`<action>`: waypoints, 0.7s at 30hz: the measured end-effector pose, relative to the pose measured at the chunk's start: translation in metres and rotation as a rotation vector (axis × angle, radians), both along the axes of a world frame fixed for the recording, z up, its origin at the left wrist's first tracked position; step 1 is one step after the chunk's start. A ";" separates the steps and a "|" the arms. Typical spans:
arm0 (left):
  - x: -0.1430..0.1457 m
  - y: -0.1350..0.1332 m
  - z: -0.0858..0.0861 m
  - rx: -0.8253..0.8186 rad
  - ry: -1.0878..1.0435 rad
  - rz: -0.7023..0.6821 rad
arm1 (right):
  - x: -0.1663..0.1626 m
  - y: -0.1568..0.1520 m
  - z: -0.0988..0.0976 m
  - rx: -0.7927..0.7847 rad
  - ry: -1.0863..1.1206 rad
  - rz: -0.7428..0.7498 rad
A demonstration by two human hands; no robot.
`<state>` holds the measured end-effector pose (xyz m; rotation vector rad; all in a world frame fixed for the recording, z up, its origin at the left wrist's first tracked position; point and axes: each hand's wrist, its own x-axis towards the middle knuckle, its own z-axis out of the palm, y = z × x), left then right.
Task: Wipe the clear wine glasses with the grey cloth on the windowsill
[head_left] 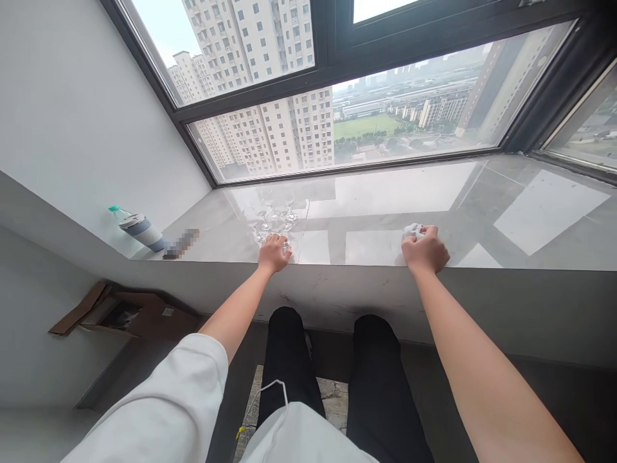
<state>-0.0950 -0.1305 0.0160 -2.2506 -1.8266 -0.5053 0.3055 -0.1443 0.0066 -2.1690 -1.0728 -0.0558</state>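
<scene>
Several clear stemmed glasses (263,217) stand grouped on the glossy grey windowsill (366,222), left of its middle. At the group's near side, my left hand (274,253) is closed around a clear glass (286,245), which the fingers partly cover. Farther right, my right hand (427,249) is clenched on a crumpled white cloth (412,230) close to the sill's front edge. Only the bunched upper part of the cloth shows; the fist hides the rest.
A lidded blue-grey cup (143,233) and a clear bottle with a green cap (116,211) are at the sill's left end, beside a blurred-out item (182,244). Below left lies an open cardboard box (149,315). Dark-framed windows (270,128) border the back of the sill.
</scene>
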 end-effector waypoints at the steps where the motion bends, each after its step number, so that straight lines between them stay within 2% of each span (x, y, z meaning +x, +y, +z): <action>1: 0.000 0.000 0.000 0.003 0.002 0.000 | 0.000 0.000 0.000 -0.001 0.002 -0.001; 16: -0.001 0.000 0.001 -0.006 -0.031 0.001 | 0.001 0.000 -0.001 -0.020 0.021 0.017; 21: -0.005 -0.003 0.006 -0.031 -0.135 -0.031 | -0.002 -0.003 0.004 -0.028 0.023 0.021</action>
